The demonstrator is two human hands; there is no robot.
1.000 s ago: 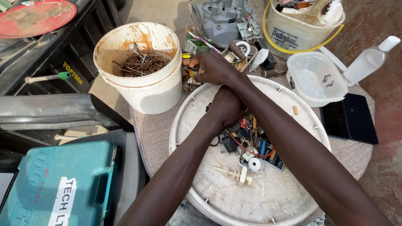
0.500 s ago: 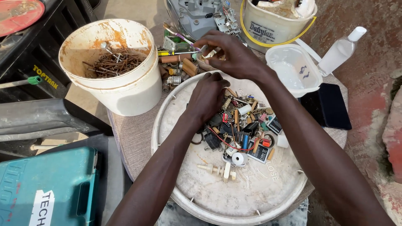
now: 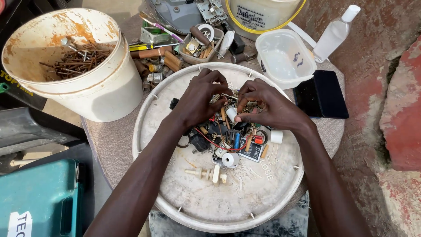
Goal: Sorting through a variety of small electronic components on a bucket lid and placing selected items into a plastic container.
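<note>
A round white tray (image 3: 166, 184) lies on a small cloth-covered table and holds a pile of small electronic parts and wires (image 3: 230, 140). Both my hands are over the far side of that pile. My left hand (image 3: 199, 103) has its fingers curled down into the parts; whether it holds one I cannot tell. My right hand (image 3: 269, 109) is close beside it, thumb and fingers pinched on a small white cylindrical part (image 3: 231, 115). A white plastic fitting (image 3: 206, 173) lies apart on the tray, nearer to me.
A stained white bucket (image 3: 109, 92) with rusty nails (image 3: 74, 57) stands at the left. Beyond the tray are loose tools and fittings (image 3: 175, 48), a clear tub (image 3: 285, 59), a black phone (image 3: 322, 94), a clear bottle (image 3: 335, 30), another bucket (image 3: 263, 17). A teal case (image 3: 39, 202) sits lower left.
My right hand has drawn back from the loose tools beyond the tray and now pinches at the pile beside my left hand. The camera has tilted nearer to the tray.
</note>
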